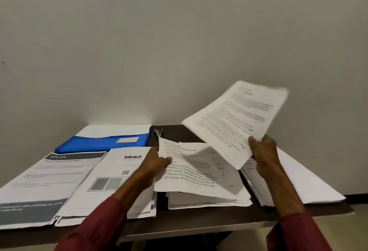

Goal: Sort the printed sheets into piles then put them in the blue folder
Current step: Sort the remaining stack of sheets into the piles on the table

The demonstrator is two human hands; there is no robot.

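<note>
My right hand (pixel 262 151) grips the lower edge of a thick bundle of printed sheets (pixel 237 119), raised and tilted above the table, blurred. My left hand (pixel 155 163) pinches the left edge of a single text sheet (pixel 191 173), lifting it off the middle pile (pixel 209 199). To the left lie a pile topped by a "blinkit" sheet (pixel 111 171) and a pile topped by a "KITCHEN" sheet (pixel 39 183). The blue folder (pixel 95 143) lies at the back left, with white paper showing at its far edge.
A dark brown table (pixel 179 225) stands against a plain wall (pixel 159 41). Another pile of white sheets (pixel 298 183) overhangs the table's right end. A small blue-and-white item (pixel 158 132) lies behind the middle pile.
</note>
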